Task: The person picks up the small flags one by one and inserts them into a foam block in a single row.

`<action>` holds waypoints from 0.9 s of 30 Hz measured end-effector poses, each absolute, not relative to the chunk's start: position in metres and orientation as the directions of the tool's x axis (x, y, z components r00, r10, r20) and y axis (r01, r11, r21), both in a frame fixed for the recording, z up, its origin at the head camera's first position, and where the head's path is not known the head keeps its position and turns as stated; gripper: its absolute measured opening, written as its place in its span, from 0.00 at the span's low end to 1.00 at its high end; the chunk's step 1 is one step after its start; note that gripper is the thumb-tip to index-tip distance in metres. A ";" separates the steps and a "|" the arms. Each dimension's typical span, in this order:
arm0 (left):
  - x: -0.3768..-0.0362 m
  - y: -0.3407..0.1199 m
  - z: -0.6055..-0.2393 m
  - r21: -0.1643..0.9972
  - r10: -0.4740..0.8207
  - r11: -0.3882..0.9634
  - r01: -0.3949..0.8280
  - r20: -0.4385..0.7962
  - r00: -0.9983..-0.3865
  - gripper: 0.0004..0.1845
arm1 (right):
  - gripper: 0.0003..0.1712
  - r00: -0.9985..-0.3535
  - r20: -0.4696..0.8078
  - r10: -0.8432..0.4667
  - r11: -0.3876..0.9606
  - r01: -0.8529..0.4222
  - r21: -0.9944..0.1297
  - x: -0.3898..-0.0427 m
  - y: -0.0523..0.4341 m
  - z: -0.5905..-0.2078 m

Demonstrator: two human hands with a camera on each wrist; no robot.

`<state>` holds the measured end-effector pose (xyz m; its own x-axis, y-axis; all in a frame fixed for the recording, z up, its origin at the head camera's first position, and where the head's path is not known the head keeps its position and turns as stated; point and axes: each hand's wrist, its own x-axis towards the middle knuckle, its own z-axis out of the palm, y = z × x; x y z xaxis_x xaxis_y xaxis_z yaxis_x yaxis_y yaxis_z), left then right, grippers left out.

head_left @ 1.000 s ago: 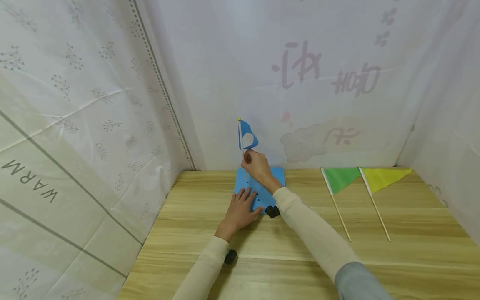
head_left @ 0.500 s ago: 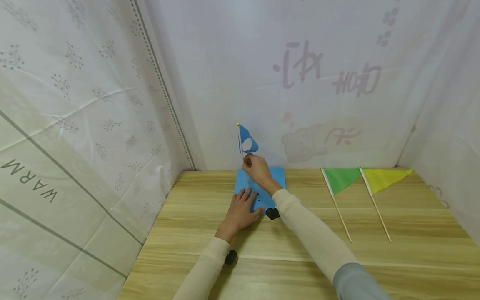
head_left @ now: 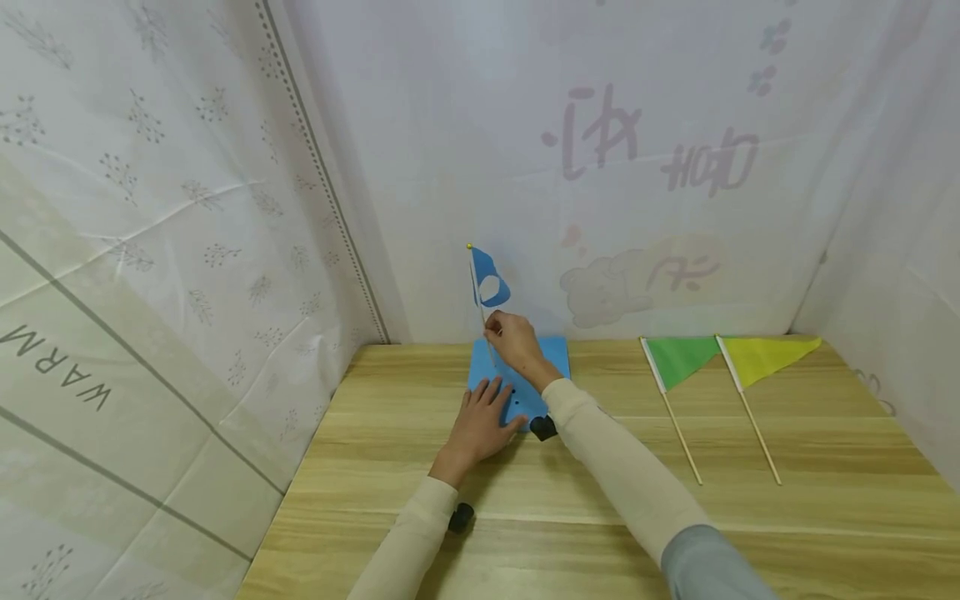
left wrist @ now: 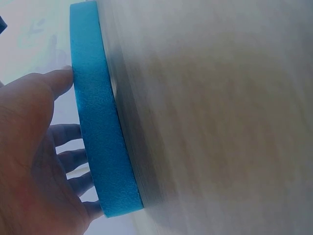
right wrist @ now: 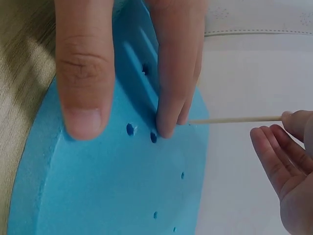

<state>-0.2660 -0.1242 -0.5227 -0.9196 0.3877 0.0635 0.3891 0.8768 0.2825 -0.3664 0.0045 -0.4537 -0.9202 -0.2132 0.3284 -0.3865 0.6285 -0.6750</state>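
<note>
Blue board (right wrist: 98, 181) sat under the left hand's (head_left: 478, 422) flat, spread grip; the right hand's (head_left: 517, 342) pinched the tilted flag (head_left: 482, 267), whose stick (right wrist: 234, 120), forced askew, might snap.

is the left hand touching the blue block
Touching: in the left wrist view, the left hand rests its thumb tip on the blue block.

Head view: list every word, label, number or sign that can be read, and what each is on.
"WARM", on the left curtain.
Pinkish lettering on the back curtain: too faint and stylized to read with certainty.
No readable text on the blue flag, green flag, yellow flag or blue block.
</note>
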 end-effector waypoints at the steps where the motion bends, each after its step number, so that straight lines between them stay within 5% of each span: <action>1: -0.266 -0.124 -0.524 0.282 0.388 0.877 0.390 0.064 -0.919 0.40 | 0.07 -0.921 0.328 -0.211 0.628 -0.385 -0.676 -0.366 0.005 -0.454; 27: -0.263 -0.121 -0.518 0.308 0.371 0.873 0.377 0.080 -0.925 0.38 | 0.08 -0.919 0.345 -0.192 0.616 -0.386 -0.686 -0.362 0.063 -0.438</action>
